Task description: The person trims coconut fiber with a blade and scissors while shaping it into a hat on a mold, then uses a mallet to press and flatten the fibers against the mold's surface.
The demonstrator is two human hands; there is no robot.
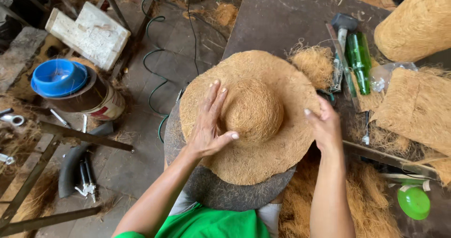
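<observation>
Head view: left hand [208, 125] flat (fingers spread) on fibre hat [251, 113]; right hand [324, 125] pinches brim.

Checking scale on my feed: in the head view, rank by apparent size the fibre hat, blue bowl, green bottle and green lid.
1. fibre hat
2. blue bowl
3. green bottle
4. green lid
Bowl versus bottle is close.

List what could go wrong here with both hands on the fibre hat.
1. The hat overhangs its round form, so the right hand pressing the brim could perhaps tip or bend it.
2. The left hand lies flat on loose fibres, which might fray.
3. The green bottle nearby could get knocked.
</observation>
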